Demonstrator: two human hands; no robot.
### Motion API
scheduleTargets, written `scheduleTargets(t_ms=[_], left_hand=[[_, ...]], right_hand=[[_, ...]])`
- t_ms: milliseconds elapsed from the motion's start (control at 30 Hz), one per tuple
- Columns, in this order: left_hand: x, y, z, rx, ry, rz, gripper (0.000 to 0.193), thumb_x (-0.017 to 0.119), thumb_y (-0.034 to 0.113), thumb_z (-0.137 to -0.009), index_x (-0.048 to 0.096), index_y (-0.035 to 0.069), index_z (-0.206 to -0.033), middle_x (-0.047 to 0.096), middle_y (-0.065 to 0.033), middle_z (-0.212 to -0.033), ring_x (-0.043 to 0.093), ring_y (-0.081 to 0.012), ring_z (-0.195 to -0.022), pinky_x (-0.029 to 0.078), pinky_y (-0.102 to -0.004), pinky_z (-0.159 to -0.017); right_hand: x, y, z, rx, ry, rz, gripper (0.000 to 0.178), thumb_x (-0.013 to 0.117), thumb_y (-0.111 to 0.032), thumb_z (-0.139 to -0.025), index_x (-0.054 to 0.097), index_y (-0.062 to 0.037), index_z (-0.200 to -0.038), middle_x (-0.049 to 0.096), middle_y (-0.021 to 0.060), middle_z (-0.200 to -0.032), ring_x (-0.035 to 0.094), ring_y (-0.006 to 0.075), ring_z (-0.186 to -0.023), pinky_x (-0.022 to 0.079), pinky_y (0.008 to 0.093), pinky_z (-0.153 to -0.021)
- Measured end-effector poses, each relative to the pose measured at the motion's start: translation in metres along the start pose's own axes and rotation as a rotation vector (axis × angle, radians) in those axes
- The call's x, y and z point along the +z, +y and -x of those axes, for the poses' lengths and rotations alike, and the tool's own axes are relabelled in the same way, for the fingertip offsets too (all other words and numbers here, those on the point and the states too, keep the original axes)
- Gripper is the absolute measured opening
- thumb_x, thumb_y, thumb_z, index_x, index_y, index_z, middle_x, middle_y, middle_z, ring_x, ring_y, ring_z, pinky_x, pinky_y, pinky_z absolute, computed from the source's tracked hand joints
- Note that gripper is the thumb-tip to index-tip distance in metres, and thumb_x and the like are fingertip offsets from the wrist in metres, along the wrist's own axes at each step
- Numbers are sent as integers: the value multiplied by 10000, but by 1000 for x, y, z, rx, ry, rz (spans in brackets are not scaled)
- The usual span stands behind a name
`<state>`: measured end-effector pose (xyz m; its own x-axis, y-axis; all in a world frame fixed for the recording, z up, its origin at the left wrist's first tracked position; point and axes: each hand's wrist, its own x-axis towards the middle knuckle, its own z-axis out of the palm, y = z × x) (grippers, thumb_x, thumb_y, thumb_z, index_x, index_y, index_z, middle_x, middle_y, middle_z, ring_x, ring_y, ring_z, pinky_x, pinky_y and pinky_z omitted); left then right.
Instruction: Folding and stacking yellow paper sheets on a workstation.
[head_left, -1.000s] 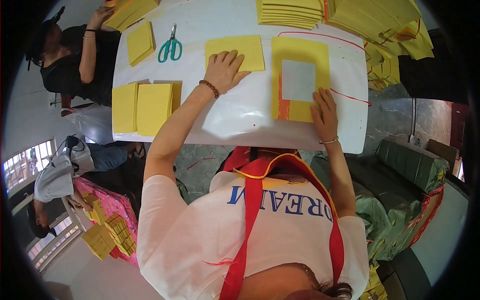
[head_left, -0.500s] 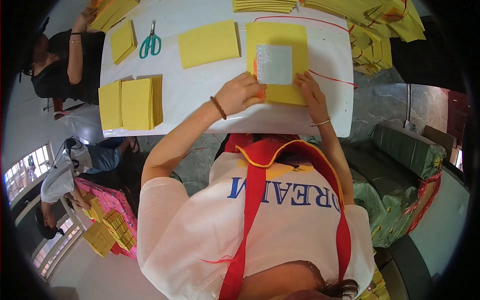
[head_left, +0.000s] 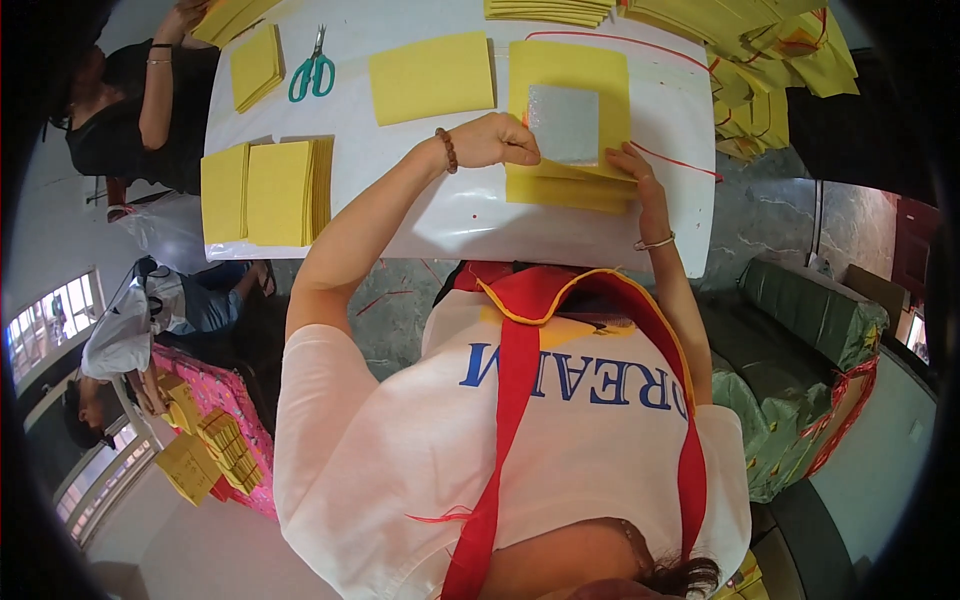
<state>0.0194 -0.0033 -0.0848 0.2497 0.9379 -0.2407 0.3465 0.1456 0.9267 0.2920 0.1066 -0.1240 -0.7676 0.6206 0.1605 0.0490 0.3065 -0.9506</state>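
A small pile of yellow paper sheets (head_left: 570, 70) lies before me, and its top sheet carries a shiny silver-grey square (head_left: 565, 125). My left hand (head_left: 495, 140) is closed at the square's near left corner, its fingers pinching the left edge of the top sheet. At the right edge, my right hand (head_left: 640, 175) has fingertips over the near corner of that sheet; the thumb is mostly hidden. Between the hands, the top sheet's near edge stands slightly raised from the layers under it. Some orange-red shows beside the left fingertips.
Left of the pile lies a yellow sheet or packet (head_left: 432, 78), then green-handled scissors (head_left: 312, 72). Yellow stacks (head_left: 280, 195) stand at the table's left; more yellow bundles (head_left: 750, 110) hang at far right. Red cord (head_left: 680, 162) lies beside the pile. Other people (head_left: 140, 115) are at the left.
My left hand has moved slightly farther from me along the pile's left edge and curled tighter. The top sheet's near edge has lifted. My right hand stays at the right corner.
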Motion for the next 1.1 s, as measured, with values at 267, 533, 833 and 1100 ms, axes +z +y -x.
scheduleTargets(t_ms=[267, 533, 833, 1100], left_hand=[[-10, 7, -12, -112, -135, 99, 189, 595, 195, -818, 658, 18, -841, 614, 8, -774, 522, -68, -747, 420, -230, -693], [-15, 11, -15, -151, -185, 96, 192, 589, 199, -825, 646, 20, -864, 605, 10, -789, 517, -76, -752, 424, -230, -694], [7, 0, 22, 372, 320, -703, 444, 619, 64, -732, 546, 93, -1169, 542, -117, -1148, 478, -303, -1075, 374, -392, -932], [38, 12, 44, 467, 421, -721, 237, 530, 32, -779, 613, 89, -994, 593, -93, -948, 540, -290, -886, 444, -373, -756]], right_hand=[[-1, -1, -1, 43, -7, 23, 681, 303, -585, -881, 555, -27, -1178, 498, 110, -1273, 283, 254, -1316, 194, 374, -1077], [4, 4, 3, 60, 42, 10, 322, 653, -119, -786, 592, -67, -1097, 549, 73, -1203, 363, 259, -1271, 300, 370, -1038], [9, -3, -5, 346, 230, -320, 257, 643, -15, -766, 606, -59, -1017, 581, 91, -1144, 444, 252, -1201, 385, 355, -976], [-12, -43, 5, -326, -122, 711, 276, 642, -103, -749, 626, -104, -1025, 588, 88, -1140, 487, 284, -1146, 375, 389, -910]])
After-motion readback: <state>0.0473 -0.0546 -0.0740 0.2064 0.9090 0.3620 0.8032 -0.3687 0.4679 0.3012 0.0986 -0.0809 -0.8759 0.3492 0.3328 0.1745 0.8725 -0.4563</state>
